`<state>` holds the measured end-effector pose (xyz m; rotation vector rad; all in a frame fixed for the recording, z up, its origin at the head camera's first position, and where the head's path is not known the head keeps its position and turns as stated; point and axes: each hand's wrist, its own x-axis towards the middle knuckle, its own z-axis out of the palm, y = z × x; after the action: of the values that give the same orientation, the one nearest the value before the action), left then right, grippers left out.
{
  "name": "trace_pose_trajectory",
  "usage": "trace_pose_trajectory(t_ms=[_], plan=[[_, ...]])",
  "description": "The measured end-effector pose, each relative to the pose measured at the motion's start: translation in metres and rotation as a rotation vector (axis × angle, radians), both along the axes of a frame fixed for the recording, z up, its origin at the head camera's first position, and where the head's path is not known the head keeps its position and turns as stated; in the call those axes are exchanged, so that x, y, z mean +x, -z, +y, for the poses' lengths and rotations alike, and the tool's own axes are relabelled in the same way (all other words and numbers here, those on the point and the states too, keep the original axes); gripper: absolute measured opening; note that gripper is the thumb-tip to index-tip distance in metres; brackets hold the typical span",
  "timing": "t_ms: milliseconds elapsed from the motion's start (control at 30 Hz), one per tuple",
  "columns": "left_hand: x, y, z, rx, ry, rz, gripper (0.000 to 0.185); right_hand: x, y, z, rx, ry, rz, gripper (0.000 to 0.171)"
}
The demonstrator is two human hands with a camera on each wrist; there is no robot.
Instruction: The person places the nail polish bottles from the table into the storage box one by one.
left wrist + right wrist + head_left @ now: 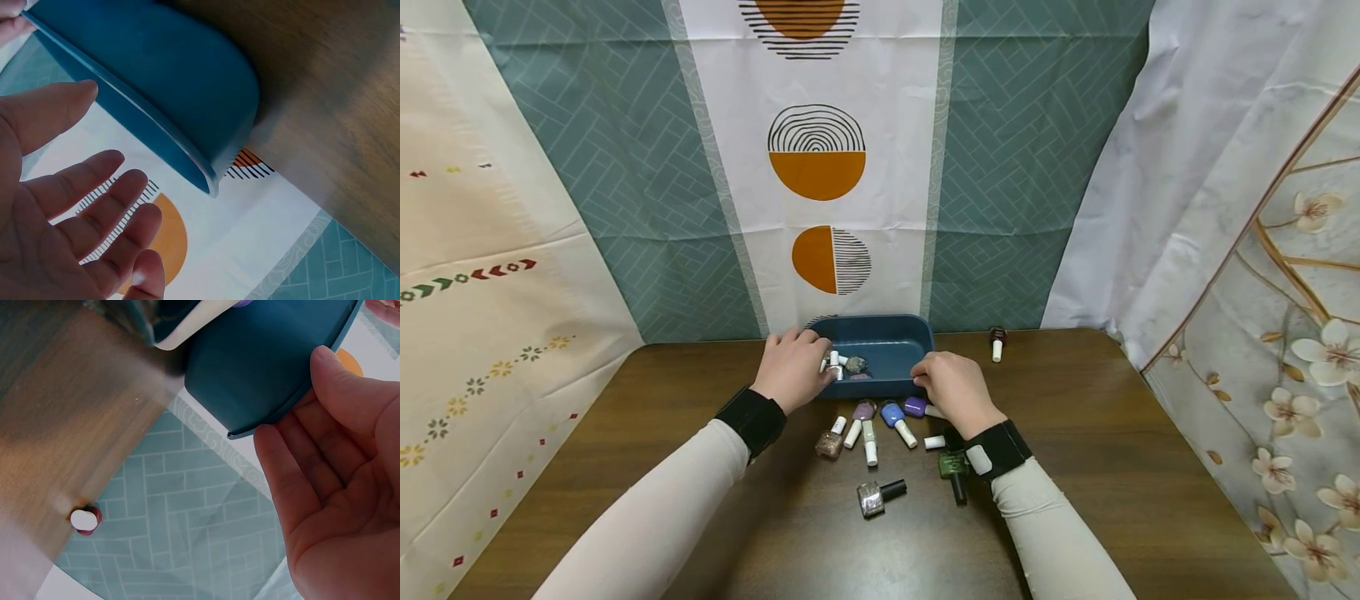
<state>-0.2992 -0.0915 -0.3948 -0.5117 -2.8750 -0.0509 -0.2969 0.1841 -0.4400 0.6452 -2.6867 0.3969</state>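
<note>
Bare wooden table (647, 467) lies open to the left and right of the arms; a cluster of nail polish bottles (880, 429) crowds the space just before the blue tray (891, 337); backdrop curtain (1000, 208) blocks behind it.

Blue tray (891, 346): shallow, rounded corners, upright at far edge of bench, against backdrop; holds several nail-polish bottles (848, 365) lying in its left part, near front wall.

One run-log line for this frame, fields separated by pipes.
left hand: open at blue bin left rim | right hand: open at right rim | nail polish bottles: lying on table before bin
</note>
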Motion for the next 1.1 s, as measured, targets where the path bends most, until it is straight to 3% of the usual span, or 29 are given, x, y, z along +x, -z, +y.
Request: trace_pose_trajectory(t_ms=[533,833,1100], plan=[[0.037,0.005,-0.006,-0.017,0.104,0.12,0.054,0.001,0.001,0.0,-0.016,-0.001,-0.002,0.005],[0.055,0.008,-0.008,-0.023,0.126,0.119,0.06,0.002,0.001,0.0,-0.018,-0.003,0.004,0.004],[0.072,0.019,-0.012,0.004,0.179,0.137,0.065,0.002,0.0,-0.001,-0.015,-0.003,0.0,0.004]])
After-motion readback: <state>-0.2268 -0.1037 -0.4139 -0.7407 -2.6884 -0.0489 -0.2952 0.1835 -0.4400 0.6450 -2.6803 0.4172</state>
